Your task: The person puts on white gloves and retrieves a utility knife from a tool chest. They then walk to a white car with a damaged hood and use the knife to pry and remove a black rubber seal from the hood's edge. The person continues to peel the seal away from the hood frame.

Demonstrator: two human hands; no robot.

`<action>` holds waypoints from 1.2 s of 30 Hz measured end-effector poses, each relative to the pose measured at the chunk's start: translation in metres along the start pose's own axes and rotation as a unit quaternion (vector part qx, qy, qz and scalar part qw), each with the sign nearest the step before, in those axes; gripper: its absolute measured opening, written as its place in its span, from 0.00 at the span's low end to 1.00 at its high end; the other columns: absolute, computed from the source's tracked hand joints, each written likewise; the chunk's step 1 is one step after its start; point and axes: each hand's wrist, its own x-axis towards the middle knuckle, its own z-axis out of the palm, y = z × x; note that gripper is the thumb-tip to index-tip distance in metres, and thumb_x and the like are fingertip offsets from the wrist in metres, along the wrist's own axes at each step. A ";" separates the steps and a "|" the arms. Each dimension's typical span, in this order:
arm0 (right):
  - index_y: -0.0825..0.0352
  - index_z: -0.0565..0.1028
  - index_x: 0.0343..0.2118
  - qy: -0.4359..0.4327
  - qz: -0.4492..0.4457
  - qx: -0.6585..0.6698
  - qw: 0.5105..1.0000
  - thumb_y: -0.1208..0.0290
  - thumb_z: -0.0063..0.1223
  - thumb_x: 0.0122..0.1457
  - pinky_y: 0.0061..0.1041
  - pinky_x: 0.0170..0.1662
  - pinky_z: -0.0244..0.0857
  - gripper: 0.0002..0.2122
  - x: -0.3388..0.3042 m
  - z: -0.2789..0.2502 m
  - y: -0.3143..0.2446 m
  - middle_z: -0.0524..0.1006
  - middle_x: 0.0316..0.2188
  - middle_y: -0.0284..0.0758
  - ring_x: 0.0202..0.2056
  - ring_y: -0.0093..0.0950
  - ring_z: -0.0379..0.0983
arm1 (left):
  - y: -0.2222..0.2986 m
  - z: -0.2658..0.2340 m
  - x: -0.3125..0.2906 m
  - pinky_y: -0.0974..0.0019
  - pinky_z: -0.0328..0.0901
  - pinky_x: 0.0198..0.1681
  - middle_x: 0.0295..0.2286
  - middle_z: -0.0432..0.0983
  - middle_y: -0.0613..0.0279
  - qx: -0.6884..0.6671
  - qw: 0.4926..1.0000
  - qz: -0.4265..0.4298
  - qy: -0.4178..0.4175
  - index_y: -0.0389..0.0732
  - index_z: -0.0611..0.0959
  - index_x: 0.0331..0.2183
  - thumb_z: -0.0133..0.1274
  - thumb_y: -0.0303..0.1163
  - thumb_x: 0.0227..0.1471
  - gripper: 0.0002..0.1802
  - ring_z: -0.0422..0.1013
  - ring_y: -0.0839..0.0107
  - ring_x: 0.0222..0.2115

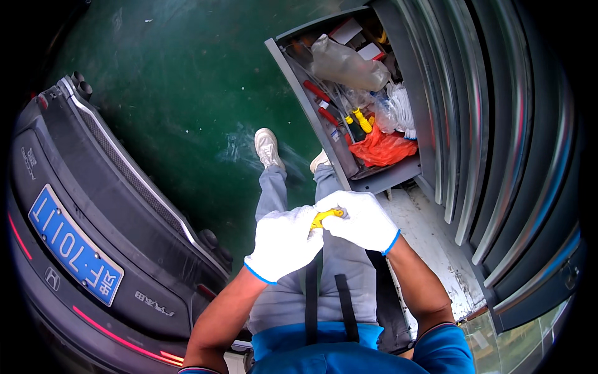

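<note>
In front of my thighs, my two white-gloved hands meet around a small yellow handle-shaped piece [327, 215]. My left hand [284, 242] pinches its left end. On the other side my right hand [361, 222] closes on it from above, and the fingers hide much of its shape, so its exact kind does not show. Beyond my hands, a pulled-out metal drawer [380, 182] holds red-handled tools [316, 91], a yellow screwdriver [362, 121], an orange plastic bag [385, 148], a clear plastic bag [349, 65] and bundled white gloves [400, 110].
The rear of a dark car [93, 168] with a blue plate stands at my left. Along my right runs a grey tool cabinet [473, 124] with several drawers. My shoes [266, 148] are on the green floor [187, 93], close to the open drawer.
</note>
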 end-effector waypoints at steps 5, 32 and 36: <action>0.64 0.80 0.40 0.021 0.008 -0.115 0.993 0.68 0.64 0.51 0.36 0.43 0.75 0.13 0.006 0.009 -0.001 0.83 0.35 0.44 0.39 0.44 0.81 | 0.000 0.005 -0.001 0.59 0.67 0.22 0.22 0.77 0.58 0.038 0.999 -0.011 -0.021 0.42 0.80 0.33 0.61 0.30 0.42 0.12 0.73 0.58 0.17; 0.72 0.82 0.45 -0.004 0.121 0.347 0.930 0.70 0.61 0.60 0.15 0.29 0.67 0.13 -0.010 -0.027 -0.016 0.81 0.34 0.39 0.30 0.19 0.76 | -0.006 -0.004 -0.001 0.63 0.71 0.33 0.31 0.84 0.56 -0.150 0.987 -0.063 -0.010 0.40 0.86 0.38 0.69 0.37 0.47 0.17 0.79 0.60 0.28; 0.69 0.83 0.48 -0.006 0.143 0.209 0.967 0.70 0.66 0.59 0.19 0.36 0.71 0.16 0.002 -0.019 -0.030 0.84 0.35 0.36 0.34 0.20 0.79 | -0.006 -0.002 0.000 0.62 0.71 0.32 0.31 0.83 0.55 -0.088 0.995 -0.036 0.009 0.39 0.85 0.40 0.69 0.38 0.48 0.19 0.79 0.59 0.28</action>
